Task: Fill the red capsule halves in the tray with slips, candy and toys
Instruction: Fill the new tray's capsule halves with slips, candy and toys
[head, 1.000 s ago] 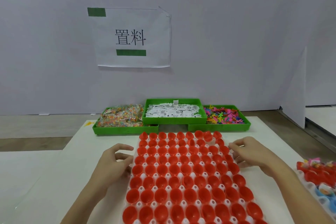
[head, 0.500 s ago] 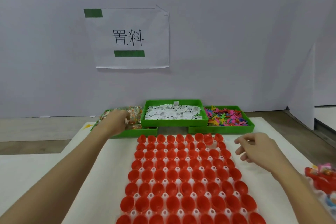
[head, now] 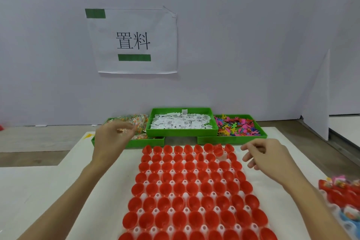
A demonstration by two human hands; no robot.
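A white table (head: 39, 191) carries a large white tray (head: 196, 228) of empty red capsule halves (head: 191, 187). Behind it three green bins are placed: candy bin (head: 148, 141) on the left, slips bin (head: 182, 132) in the middle, toys bin (head: 231, 139) on the right. The left hand (head: 112, 138) is seen over the candy bin; something small and orange seems to be pinched at its fingertips, but blur makes it uncertain. The right hand (head: 266, 159) is held beside the tray's far right corner, fingers loosely curled, with nothing in it. One candy should be dropped into each half, row by row, so that none is missed.
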